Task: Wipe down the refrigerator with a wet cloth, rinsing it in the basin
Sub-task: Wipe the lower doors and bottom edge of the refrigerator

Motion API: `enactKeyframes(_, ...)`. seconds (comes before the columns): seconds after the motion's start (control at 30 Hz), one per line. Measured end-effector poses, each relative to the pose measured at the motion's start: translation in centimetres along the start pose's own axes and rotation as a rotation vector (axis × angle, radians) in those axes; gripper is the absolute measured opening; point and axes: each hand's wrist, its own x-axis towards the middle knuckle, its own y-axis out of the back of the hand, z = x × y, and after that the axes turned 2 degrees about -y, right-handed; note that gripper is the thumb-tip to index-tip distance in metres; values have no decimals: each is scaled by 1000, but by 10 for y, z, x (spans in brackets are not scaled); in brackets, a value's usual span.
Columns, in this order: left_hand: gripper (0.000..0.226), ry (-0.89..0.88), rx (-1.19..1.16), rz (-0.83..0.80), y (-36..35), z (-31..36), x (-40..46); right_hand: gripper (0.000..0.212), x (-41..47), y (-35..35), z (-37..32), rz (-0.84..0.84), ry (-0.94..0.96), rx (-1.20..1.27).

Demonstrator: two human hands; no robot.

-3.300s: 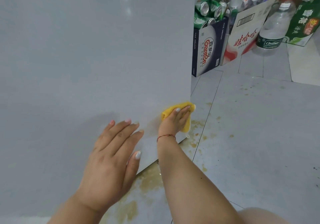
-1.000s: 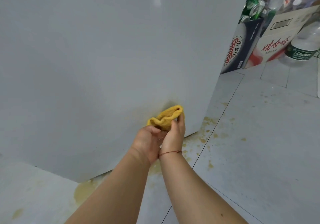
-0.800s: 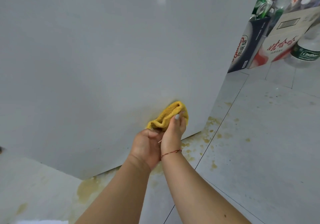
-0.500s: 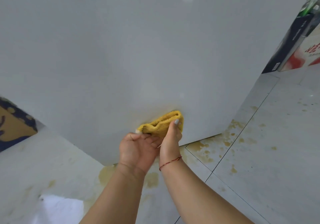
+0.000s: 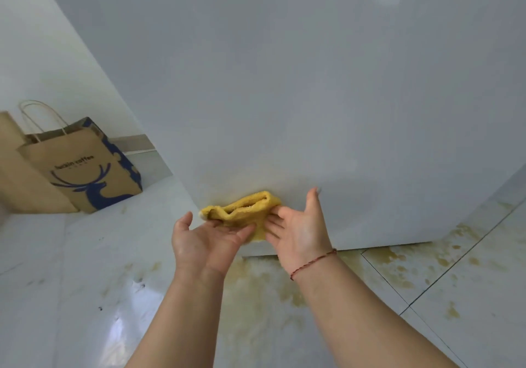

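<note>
Cloth (image 5: 245,207): yellow, terry-like nap, bunched into a loose fold with an open pocket along its top edge. A small pale tip shows at its left end; a flap hangs down between the two hands. It sits low against the white side panel of the refrigerator (image 5: 313,83), near the panel's bottom edge. Whether the cloth actually presses on the panel or is held just off it cannot be told.

Left hand (image 5: 205,242): palm up, fingers extended and slightly spread, reaching under the cloth's left part; fingertips touch its underside. Thumb stands apart to the left. No closed grasp visible.

Right hand (image 5: 301,231): palm turned toward the camera, fingers running left into the cloth's right end, their tips touching or tucked into the fabric; a firm pinch cannot be confirmed. Thumb points up, its tip close to the refrigerator panel. A thin red string bracelet (image 5: 313,261) circles the wrist.

Refrigerator panel: plain, glossy, faint yellowish haze just above the cloth.

Floor (image 5: 85,282): pale glossy tiles with dark grout lines. Yellow-brown stains (image 5: 398,259) are scattered below the refrigerator's bottom edge and to the right.

Far left: a brown paper bag (image 5: 85,168) with blue deer print and twine handles stands on the floor against the wall, well apart from the hands.
</note>
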Motion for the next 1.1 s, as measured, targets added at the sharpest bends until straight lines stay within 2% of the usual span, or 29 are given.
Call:
enactKeyframes(0.1, 64, -31, 34, 13, -2, 23, -4, 107, -5, -27, -2, -85, -12, -18)
enactKeyframes(0.23, 74, -24, 122, 30, -3, 40, -2, 102, 2, -39, 10, -114, -35, -74)
enactKeyframes(0.43, 79, -7, 111, 149, 13, 28, 26, 102, 20, -30, 36, -158, -142, -27)
enactKeyframes(0.7, 89, 45, 94, 310, 54, 16, 63, 95, 50, -7, 77, -56, -184, 361)
enactKeyframes(0.87, 93, 81, 127, 324, 76, 8, 84, 98, 77, 14, 101, 54, -225, 561)
enactKeyframes(1.1, 88, 87, 96, 404, 105, -20, 106, 95, 95, 43, 107, 165, -259, 641)
